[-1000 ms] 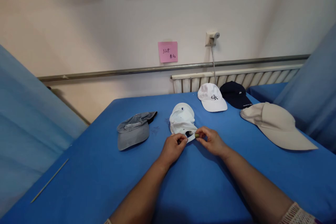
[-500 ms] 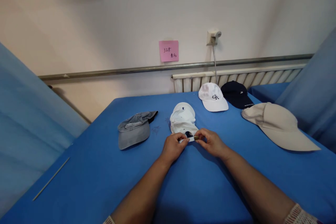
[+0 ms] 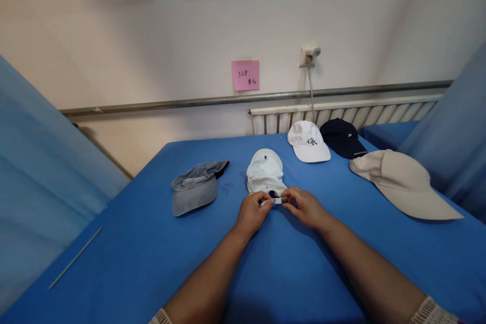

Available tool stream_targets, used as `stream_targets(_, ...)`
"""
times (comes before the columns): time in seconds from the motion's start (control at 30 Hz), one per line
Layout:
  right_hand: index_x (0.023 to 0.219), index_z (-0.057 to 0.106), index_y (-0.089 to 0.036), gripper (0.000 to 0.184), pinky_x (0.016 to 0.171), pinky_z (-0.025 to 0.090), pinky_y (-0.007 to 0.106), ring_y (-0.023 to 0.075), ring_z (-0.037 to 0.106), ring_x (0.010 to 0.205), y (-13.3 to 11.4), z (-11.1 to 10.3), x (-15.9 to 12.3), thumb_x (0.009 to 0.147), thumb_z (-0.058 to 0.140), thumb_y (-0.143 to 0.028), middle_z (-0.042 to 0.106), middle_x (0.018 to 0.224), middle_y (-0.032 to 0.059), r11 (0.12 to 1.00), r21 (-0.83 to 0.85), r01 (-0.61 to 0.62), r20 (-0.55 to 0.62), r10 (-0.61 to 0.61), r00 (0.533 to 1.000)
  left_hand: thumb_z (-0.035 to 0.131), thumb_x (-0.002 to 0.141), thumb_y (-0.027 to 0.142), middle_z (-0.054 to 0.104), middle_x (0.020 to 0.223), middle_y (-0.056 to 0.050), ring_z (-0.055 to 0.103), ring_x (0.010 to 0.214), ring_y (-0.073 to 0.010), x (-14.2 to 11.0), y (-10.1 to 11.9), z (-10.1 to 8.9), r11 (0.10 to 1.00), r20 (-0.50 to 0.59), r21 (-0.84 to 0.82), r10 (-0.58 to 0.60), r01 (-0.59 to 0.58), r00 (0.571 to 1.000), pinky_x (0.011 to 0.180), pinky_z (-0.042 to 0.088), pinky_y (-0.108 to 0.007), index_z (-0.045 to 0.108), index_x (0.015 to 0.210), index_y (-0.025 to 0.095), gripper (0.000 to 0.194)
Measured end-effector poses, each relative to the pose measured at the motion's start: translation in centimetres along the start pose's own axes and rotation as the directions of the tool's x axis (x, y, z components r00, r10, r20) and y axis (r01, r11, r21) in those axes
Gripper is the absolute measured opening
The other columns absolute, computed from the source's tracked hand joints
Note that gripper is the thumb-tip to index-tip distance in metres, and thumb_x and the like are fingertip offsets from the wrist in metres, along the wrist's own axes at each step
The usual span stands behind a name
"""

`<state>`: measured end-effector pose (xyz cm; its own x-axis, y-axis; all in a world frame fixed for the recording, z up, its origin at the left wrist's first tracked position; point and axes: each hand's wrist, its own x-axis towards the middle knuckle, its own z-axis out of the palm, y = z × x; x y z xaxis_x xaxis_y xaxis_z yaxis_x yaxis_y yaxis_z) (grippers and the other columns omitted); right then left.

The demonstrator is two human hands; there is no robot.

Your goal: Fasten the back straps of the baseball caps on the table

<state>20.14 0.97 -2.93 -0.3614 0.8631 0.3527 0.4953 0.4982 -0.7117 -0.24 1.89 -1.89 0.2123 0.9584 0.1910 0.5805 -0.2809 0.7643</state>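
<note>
A white cap lies on the blue table with its back toward me. Both hands meet at its rear strap. My left hand pinches the left end of that white strap. My right hand pinches the right end, where a small brass buckle shows between the fingertips. Both sets of fingers are closed on the strap.
A grey cap lies left of the white one. Behind are a white cap with a black logo, a dark navy cap and a beige wide-brimmed hat at right. A thin stick lies near the left table edge. A radiator runs along the wall.
My hands have drawn slightly closer together on the strap, so less of it shows between them. The caps have not moved.
</note>
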Motion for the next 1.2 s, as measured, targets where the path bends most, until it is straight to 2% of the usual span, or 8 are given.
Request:
stream_targets(0.33,0.094,0.059,-0.022,0.015,0.070,0.046,0.028,0.0163,0.060,0.076,-0.2,0.1,0.0,0.083,0.056,-0.013,0.063,0.087,0.0021,0.998,-0.060,-0.020,-0.004,0.019,1.000,0.061,0.079,0.033,0.069,0.078,-0.001,0.061,0.078,-0.0174,0.0,0.4,0.0,1.000,-0.003,0.001,-0.014,0.014,1.000,0.074,0.043,-0.028,0.070,0.078,0.019,0.016)
stream_targets(0.53,0.098,0.058,-0.022,0.018,0.074,0.046,0.029,0.0187,0.060,0.085,-0.7,0.0,-0.1,0.085,0.054,-0.011,0.062,0.096,0.0055,0.976,-0.210,0.060,-0.007,-0.063,0.998,0.061,0.078,0.034,0.070,0.078,-0.001,0.061,0.077,-0.0173,-0.1,0.3,0.1,1.000,0.011,0.004,-0.021,0.021,1.000,0.072,0.043,-0.027,0.070,0.078,0.019,0.017)
stream_targets(0.67,0.100,0.060,-0.022,0.015,0.076,0.045,0.031,0.0199,0.060,0.085,-1.6,0.0,-0.2,0.088,0.053,-0.014,0.062,0.097,0.0070,0.955,-0.292,0.045,0.020,-0.041,0.999,0.059,0.080,0.035,0.071,0.081,-0.001,0.061,0.079,-0.0175,-0.1,0.2,0.2,1.000,0.014,0.013,-0.015,0.014,1.000,0.073,0.043,-0.027,0.071,0.081,0.020,0.019)
stream_targets(0.9,0.097,0.062,-0.022,0.011,0.074,0.046,0.030,0.0195,0.062,0.083,-1.3,0.0,-0.1,0.089,0.056,-0.019,0.064,0.094,0.0052,0.976,-0.216,0.023,0.035,-0.016,0.999,0.060,0.080,0.032,0.072,0.083,-0.002,0.062,0.081,-0.0179,-0.2,0.3,0.1,1.000,0.025,0.013,0.004,-0.005,1.000,0.074,0.043,-0.027,0.072,0.080,0.020,0.017)
stream_targets(1.07,0.095,0.060,-0.021,0.009,0.072,0.046,0.028,0.0174,0.062,0.081,-0.5,0.0,-0.1,0.088,0.055,-0.018,0.064,0.091,0.0041,0.989,-0.144,0.044,0.020,-0.041,0.999,0.055,0.082,0.030,0.072,0.084,-0.002,0.062,0.082,-0.0178,-0.3,0.4,0.1,0.999,0.084,-0.019,0.042,-0.041,0.996,0.073,0.043,-0.026,0.071,0.081,0.019,0.019)
stream_targets(1.2,0.096,0.059,-0.021,0.009,0.074,0.047,0.029,0.0179,0.062,0.083,-0.5,0.2,-0.1,0.089,0.054,-0.018,0.064,0.093,0.0048,0.989,-0.128,0.067,0.043,-0.062,0.997,0.055,0.081,0.030,0.071,0.081,-0.002,0.062,0.078,-0.0170,-0.2,0.5,0.0,0.999,0.091,-0.038,0.026,-0.023,0.995,0.070,0.043,-0.024,0.070,0.078,0.018,0.019)
